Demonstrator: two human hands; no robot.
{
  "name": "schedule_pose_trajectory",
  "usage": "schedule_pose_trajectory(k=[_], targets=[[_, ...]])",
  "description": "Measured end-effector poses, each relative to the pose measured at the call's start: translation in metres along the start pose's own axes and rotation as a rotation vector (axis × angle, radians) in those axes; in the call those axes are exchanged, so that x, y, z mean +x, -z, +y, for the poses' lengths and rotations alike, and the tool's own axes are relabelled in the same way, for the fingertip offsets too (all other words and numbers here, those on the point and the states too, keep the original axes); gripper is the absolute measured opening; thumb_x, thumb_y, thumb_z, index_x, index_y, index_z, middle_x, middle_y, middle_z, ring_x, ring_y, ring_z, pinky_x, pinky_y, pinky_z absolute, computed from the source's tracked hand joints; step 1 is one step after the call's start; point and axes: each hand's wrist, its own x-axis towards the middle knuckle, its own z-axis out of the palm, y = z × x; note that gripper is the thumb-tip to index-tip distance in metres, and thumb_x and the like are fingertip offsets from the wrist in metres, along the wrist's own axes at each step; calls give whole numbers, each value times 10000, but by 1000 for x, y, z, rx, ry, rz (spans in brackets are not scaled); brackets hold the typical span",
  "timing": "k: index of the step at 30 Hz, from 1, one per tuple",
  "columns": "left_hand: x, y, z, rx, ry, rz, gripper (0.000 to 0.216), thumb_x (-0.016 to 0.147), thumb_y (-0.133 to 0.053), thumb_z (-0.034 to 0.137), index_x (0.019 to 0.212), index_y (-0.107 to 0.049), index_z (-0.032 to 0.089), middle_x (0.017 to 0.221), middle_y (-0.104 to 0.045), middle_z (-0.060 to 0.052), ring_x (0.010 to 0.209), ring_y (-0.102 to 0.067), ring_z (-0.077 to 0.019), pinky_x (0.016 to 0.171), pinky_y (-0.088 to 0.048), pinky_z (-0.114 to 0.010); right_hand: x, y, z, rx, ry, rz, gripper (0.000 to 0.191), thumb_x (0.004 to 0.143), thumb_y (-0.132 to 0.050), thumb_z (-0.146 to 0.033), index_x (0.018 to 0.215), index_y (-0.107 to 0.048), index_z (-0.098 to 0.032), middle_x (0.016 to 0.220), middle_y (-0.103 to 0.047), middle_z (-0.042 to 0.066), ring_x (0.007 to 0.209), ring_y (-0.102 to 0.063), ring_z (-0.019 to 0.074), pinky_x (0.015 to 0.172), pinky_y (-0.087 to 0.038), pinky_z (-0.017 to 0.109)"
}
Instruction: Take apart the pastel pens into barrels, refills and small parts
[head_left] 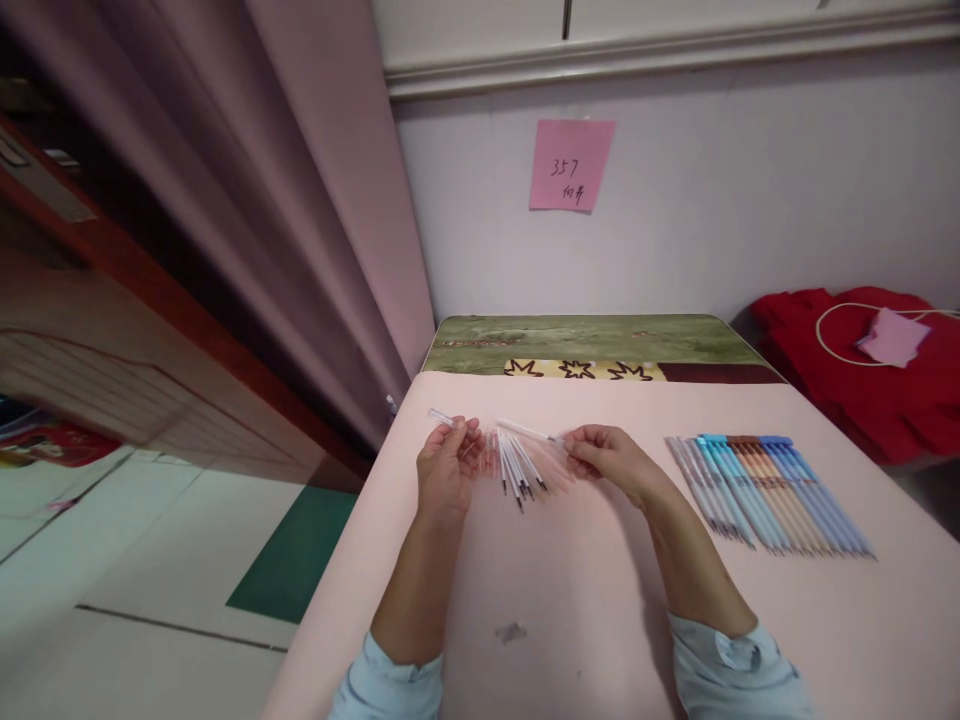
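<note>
Two hands work over one bench (570, 580). The left hand (448, 468) pinches one clear piece (440, 415); the right hand (611, 462) pinches one slim white stick (523, 430), its dark tip at the fingers. Between the hands, on the bench, lies one fanned bunch of dark-tipped white sticks (513, 468), overlapping too much to count. Right of the right hand lies one row of pens (772, 500) in four colour groups, individual pens uncountable.
</note>
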Motion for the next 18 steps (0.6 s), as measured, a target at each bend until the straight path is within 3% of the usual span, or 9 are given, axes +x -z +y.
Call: schedule_pose_trajectory(k=[6,8,14,18], targets=[[-7,2,-6,309,106,-175,243,701,-769,263,849,-633,126,902,-718,-108,643,-633,-132,599,-521,-266,-3,-3,-4,-17,-59,0,255,722,-674,-390,736,-562,-162,621,-627,5,488,-506,74,488,-387,207],[-11,-1,-7,364,134,-255,288,674,-792,299,862,-668,120,950,-713,-116,712,-647,-148,639,-521,-272,-5,-5,-7,-36,-58,-37,261,745,-662,-406,773,-568,-164,675,-667,27,513,-552,88,508,-417,212],[-19,-11,-11,234,62,-316,326,618,-826,280,888,-726,129,1023,-701,-101,883,-657,-170,845,-499,-305,-10,-15,-11,-56,-33,-295,291,793,-633,-449,873,-581,-175,768,-715,59,616,-639,138,564,-467,237],[-16,-9,-4,218,-38,-278,297,634,-811,292,861,-711,129,918,-692,-68,798,-658,-155,796,-512,-306,-9,-14,-8,-87,-38,-330,279,769,-647,-421,860,-608,-161,780,-707,62,626,-622,138,587,-459,248]])
